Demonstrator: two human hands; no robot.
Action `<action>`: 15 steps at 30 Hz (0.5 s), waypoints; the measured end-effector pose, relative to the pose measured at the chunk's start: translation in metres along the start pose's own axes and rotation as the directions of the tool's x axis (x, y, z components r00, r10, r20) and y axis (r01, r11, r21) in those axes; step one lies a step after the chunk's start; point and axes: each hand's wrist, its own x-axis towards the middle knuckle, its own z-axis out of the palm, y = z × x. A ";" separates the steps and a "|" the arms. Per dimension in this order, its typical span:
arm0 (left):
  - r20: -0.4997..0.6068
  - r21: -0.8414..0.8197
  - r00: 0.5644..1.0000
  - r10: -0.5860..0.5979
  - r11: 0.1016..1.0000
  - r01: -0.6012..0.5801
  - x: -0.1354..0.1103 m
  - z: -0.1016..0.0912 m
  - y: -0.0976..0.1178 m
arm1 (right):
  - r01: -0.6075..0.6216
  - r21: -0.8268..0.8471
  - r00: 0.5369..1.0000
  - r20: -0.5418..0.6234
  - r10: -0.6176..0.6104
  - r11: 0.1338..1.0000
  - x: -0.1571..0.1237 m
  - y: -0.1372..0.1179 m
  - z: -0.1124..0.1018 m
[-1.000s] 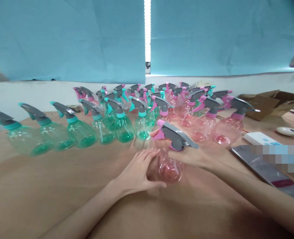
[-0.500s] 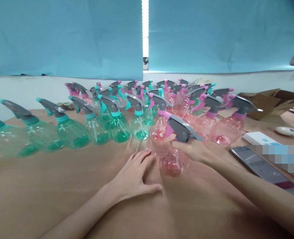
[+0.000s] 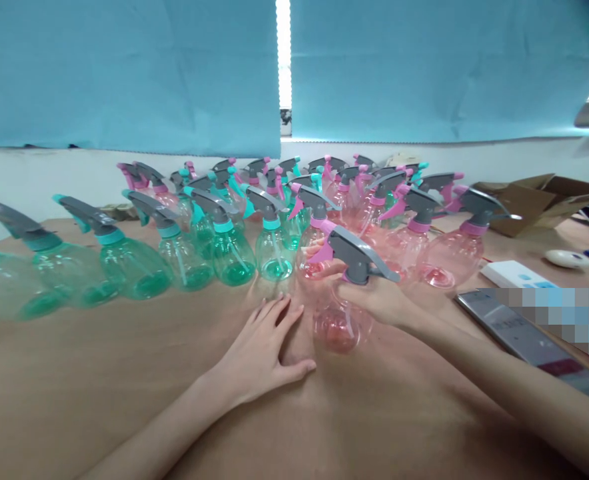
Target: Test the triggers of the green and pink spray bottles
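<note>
My right hand (image 3: 377, 300) is closed around the neck of a clear pink spray bottle (image 3: 342, 323) with a grey and pink trigger head (image 3: 357, 257). The bottle stands on the brown table (image 3: 124, 373) just in front of the rows of bottles. My left hand (image 3: 264, 350) lies flat on the table to the left of that bottle, fingers stretched out, holding nothing. Behind them stand several green spray bottles (image 3: 232, 250) on the left and several pink spray bottles (image 3: 447, 250) on the right.
A phone (image 3: 529, 340) and a white box (image 3: 514, 273) lie at the right. An open cardboard box (image 3: 539, 200) and a white mouse-like object (image 3: 567, 258) sit at the far right. Blue curtains (image 3: 124, 73) hang behind a white ledge.
My left hand has let go of the pink bottle and now lies flat beside it. My right hand has shifted the bottle slightly away from me, toward the rows.
</note>
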 end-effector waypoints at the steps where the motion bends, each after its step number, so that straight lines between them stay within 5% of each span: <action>1: 0.005 0.001 1.000 0.005 1.000 -0.005 0.000 0.000 0.000 | -0.009 0.004 1.000 0.002 0.009 1.000 0.000 -0.001 0.000; 15: 0.012 0.014 1.000 0.023 1.000 -0.023 -0.001 -0.001 0.000 | -0.091 0.094 0.996 0.033 0.088 0.991 0.000 0.003 0.000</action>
